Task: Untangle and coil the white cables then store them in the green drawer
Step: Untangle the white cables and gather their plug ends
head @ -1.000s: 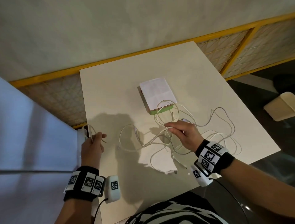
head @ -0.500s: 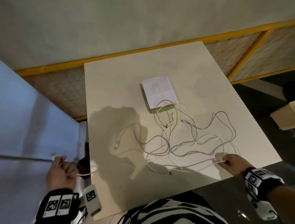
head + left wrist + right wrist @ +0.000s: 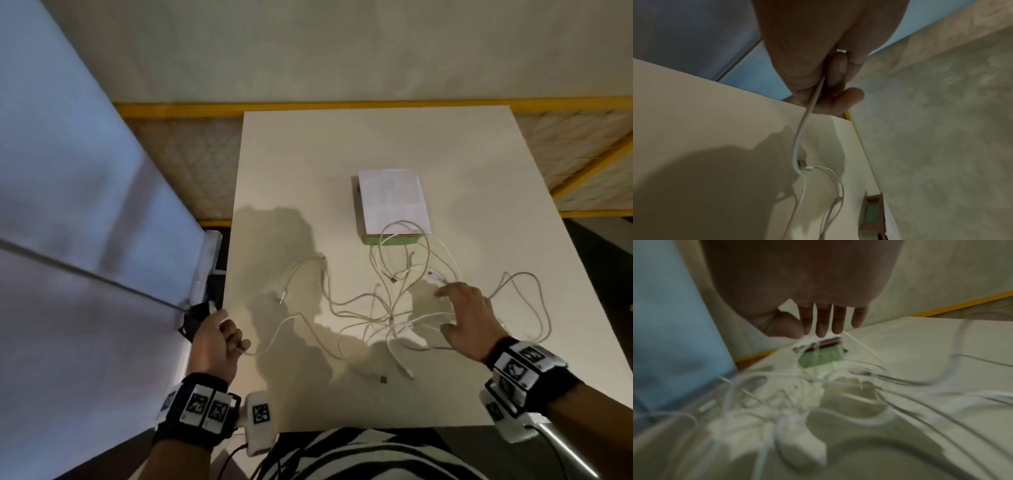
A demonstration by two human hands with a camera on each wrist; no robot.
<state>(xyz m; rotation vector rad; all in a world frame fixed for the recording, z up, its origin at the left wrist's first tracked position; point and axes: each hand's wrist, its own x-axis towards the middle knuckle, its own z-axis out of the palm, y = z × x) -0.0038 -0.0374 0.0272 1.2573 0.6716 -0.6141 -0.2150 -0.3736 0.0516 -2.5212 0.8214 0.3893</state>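
Several tangled white cables (image 3: 394, 308) sprawl over the white table (image 3: 376, 144), seen blurred from the right wrist as cables (image 3: 818, 394). My left hand (image 3: 219, 337) sits at the table's left edge and grips one white cable (image 3: 807, 116) that trails right into the tangle. My right hand (image 3: 466, 315) hovers over the right part of the tangle with straight, spread fingers (image 3: 824, 322), holding nothing. The green drawer (image 3: 392, 240) lies beyond the cables under a white-topped box (image 3: 394, 200); its green front (image 3: 822, 358) is closed, with cable loops draped against it.
A pale blue panel (image 3: 68, 205) stands to the left of the table. A yellow-framed mesh barrier (image 3: 342, 106) runs behind and to the right. A USB plug (image 3: 382, 378) lies near the table's front edge. My striped shirt (image 3: 359, 455) is at the bottom.
My right hand let go at the table's front right edge and moved forward over the tangle with open fingers. My left hand moved up to the table's left edge, keeping hold of its cable.
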